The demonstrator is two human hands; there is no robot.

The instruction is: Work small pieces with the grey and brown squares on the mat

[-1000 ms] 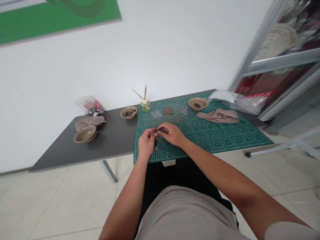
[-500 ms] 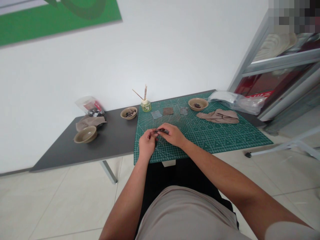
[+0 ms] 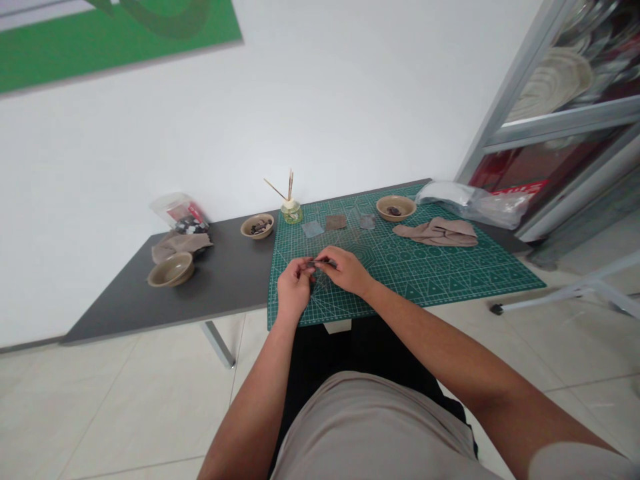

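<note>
Held piece: a slim dark sliver (image 3: 321, 264), too small to identify, held above the cutting mat at the fingertips of both hands.
Left hand: the left hand (image 3: 295, 287) is curled, its fingertips pinched together at one end of the sliver.
Right hand: the right hand (image 3: 345, 271) pinches the other end between thumb and fingers.
Mat: a green gridded cutting mat (image 3: 450, 287), flat and printed with pale lines and shapes, lies under both hands.
On the mat: a bluish translucent square (image 3: 313, 229), a brown square (image 3: 336, 222) and a clear square (image 3: 367, 222) lie in a row. Beyond them are a tan ceramic bowl (image 3: 396, 208) holding dark bits, a crumpled beige cloth (image 3: 435, 232) and a crinkled plastic bag (image 3: 467, 203).
Mat edge: a small glass jar (image 3: 291, 213) holds thin wooden sticks.
Grey table: a grey tabletop (image 3: 220, 293) carries two more tan bowls (image 3: 257, 226), a folded beige cloth (image 3: 180, 247) and a clear bag (image 3: 179, 211) of dark pieces.
</note>
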